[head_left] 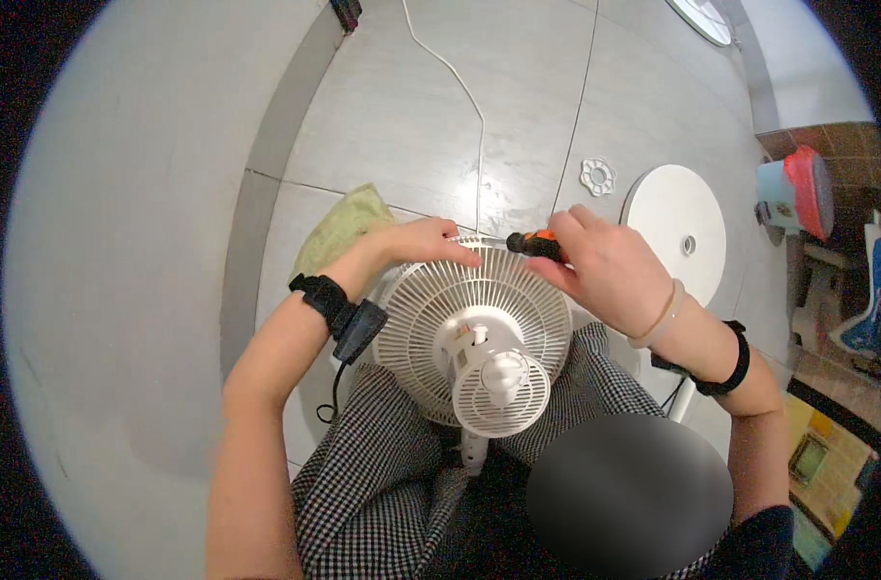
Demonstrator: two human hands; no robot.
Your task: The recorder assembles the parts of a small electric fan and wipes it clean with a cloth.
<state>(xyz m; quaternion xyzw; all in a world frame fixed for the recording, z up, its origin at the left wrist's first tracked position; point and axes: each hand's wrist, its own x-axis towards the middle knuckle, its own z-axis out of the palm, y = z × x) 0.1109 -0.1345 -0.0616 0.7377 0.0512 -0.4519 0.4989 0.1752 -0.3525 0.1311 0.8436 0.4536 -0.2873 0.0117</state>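
A white electric fan [503, 372] rests between my legs, the back of its motor housing facing up. My left hand [426, 242] grips the far rim of the fan's slatted grille [421, 324], thumb lying over the slats. In my right hand [609, 266] is a screwdriver [535, 244] with a black and orange handle. Its thin metal shaft points left, along the grille's far rim towards my left fingers. Whether the tip touches a screw there is too small to tell.
A green cloth [339, 232] lies left of the grille. To the right are a white ring-shaped nut [598, 177] and a round white base [677, 217]. A white cord [460, 82] runs away over the tiles. At far right stands a light-blue bucket [777, 193] with a red bag.
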